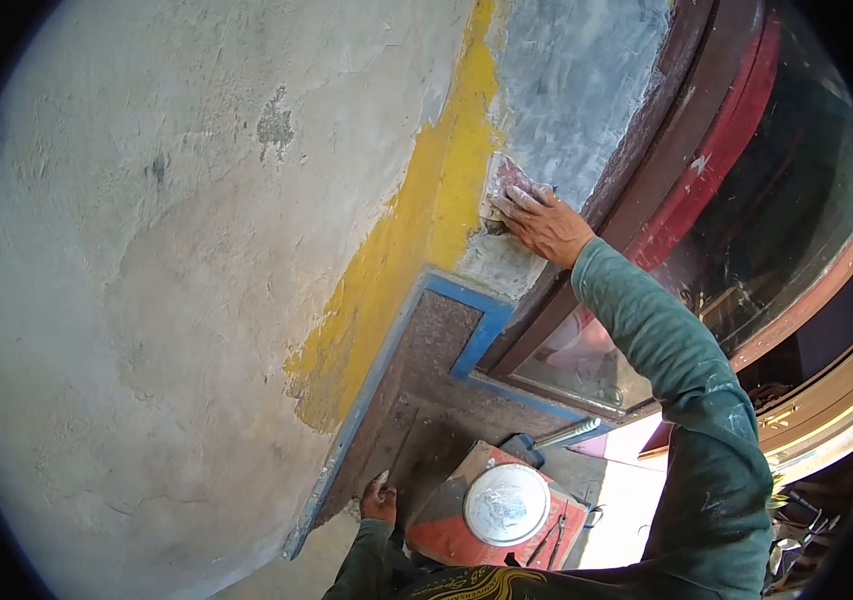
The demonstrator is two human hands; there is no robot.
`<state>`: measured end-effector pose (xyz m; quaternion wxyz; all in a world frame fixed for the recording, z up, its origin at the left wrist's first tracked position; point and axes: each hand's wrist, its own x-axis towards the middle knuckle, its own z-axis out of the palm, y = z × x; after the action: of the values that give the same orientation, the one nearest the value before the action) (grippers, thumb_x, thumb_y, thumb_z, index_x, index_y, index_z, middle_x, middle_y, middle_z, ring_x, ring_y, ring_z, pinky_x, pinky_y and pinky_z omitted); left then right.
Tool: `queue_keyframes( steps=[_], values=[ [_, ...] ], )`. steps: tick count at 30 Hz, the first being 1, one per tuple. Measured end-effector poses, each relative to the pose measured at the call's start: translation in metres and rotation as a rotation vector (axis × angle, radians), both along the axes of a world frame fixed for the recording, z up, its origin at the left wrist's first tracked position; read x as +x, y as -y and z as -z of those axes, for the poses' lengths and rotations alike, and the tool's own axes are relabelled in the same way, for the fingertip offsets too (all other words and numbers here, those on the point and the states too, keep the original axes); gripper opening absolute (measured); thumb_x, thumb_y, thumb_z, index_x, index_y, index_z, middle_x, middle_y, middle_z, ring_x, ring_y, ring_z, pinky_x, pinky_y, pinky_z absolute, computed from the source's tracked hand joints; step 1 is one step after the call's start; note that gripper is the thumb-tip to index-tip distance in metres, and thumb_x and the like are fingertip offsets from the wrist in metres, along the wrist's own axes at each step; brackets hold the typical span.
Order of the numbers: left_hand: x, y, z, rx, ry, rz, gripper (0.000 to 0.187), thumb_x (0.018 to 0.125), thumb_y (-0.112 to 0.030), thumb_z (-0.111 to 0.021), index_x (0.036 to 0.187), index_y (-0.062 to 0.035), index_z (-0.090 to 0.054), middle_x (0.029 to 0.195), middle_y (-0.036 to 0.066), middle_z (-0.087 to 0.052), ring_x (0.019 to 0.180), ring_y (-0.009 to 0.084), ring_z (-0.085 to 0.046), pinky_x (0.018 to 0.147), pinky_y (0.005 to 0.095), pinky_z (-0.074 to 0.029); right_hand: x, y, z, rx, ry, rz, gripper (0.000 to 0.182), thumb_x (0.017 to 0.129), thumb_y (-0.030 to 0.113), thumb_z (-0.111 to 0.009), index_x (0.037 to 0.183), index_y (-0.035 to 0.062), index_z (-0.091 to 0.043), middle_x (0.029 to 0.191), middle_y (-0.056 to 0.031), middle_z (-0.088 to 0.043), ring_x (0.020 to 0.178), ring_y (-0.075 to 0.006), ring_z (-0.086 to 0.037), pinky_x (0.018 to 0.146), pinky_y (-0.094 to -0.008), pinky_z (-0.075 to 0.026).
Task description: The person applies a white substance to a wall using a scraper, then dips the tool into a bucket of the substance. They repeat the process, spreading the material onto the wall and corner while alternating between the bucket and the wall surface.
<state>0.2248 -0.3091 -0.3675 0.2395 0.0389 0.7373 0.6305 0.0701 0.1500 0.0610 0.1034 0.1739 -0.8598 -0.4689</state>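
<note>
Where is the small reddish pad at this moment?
The reddish pad is in the head view's upper half, just right of centre, under the right hand, against the yellow-and-grey wall.

Grey wall (582, 85) lies open above the right hand (542, 218), bounded at right by a brown window frame (682, 140); lower down, a red box (437, 540) obstructs passage rightward from the left hand (379, 500).
</note>
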Motion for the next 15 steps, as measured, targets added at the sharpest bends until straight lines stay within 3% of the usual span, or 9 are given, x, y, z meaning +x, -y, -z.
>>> queue_keyframes(
  steps=[2,4,7,9,11,15],
  values=[
    [0.012,-0.003,0.007,0.037,0.018,-0.016,0.050,0.089,-0.022,-0.062,0.136,-0.0057,-0.057,0.133,0.018,-0.059,0.113,0.0288,-0.062,0.096,0.0392,-0.050,0.010,0.001,-0.001,-0.002,-0.019,0.004,0.040,0.096,0.026,-0.048,0.132,0.0133,-0.061,0.147,-0.0020,-0.048,0.136,-0.0226,-0.041,0.110,-0.0462,-0.035],
    [0.016,-0.008,0.032,-0.050,-0.132,0.018,0.053,0.091,-0.020,-0.066,0.140,-0.0064,-0.054,0.129,0.008,-0.059,0.090,0.0112,-0.058,0.073,0.0285,-0.052,0.021,-0.002,-0.003,0.002,-0.053,0.007,0.040,0.096,0.026,-0.048,0.131,0.0120,-0.061,0.147,-0.0021,-0.048,0.135,-0.0229,-0.041,0.109,-0.0457,-0.036],
    [0.025,-0.012,0.035,-0.066,-0.140,0.014,0.054,0.091,-0.025,-0.067,0.140,-0.0074,-0.054,0.133,0.009,-0.058,0.090,0.0142,-0.062,0.070,0.0307,-0.055,0.043,0.003,-0.013,-0.037,-0.028,0.002,0.040,0.095,0.025,-0.049,0.129,0.0089,-0.062,0.145,-0.0040,-0.050,0.131,-0.0235,-0.045,0.106,-0.0441,-0.036],
    [0.026,-0.012,0.028,-0.086,-0.175,0.024,0.054,0.091,-0.026,-0.067,0.140,-0.0079,-0.055,0.135,0.009,-0.058,0.090,0.0150,-0.063,0.070,0.0310,-0.056,0.056,0.019,-0.021,-0.008,0.031,0.198,0.040,0.094,0.024,-0.050,0.129,0.0075,-0.062,0.139,-0.0051,-0.055,0.126,-0.0237,-0.047,0.104,-0.0425,-0.036],
    [0.025,-0.015,0.032,-0.102,-0.212,0.021,0.054,0.090,-0.026,-0.067,0.139,-0.0084,-0.055,0.136,0.009,-0.057,0.089,0.0158,-0.065,0.070,0.0312,-0.057,0.066,0.035,-0.036,0.003,-0.001,0.134,0.040,0.093,0.022,-0.050,0.128,0.0064,-0.062,0.133,-0.0050,-0.058,0.121,-0.0240,-0.049,0.100,-0.0425,-0.038],
    [0.018,-0.023,0.046,-0.099,-0.228,0.011,0.051,0.090,-0.024,-0.066,0.137,-0.0083,-0.056,0.132,0.010,-0.060,0.091,0.0161,-0.066,0.068,0.0299,-0.058,0.067,0.069,-0.096,-0.192,-0.310,-0.055,0.041,0.091,0.021,-0.058,0.128,0.0042,-0.060,0.128,-0.0064,-0.060,0.112,-0.0243,-0.053,0.093,-0.0394,-0.041]
  ],
)
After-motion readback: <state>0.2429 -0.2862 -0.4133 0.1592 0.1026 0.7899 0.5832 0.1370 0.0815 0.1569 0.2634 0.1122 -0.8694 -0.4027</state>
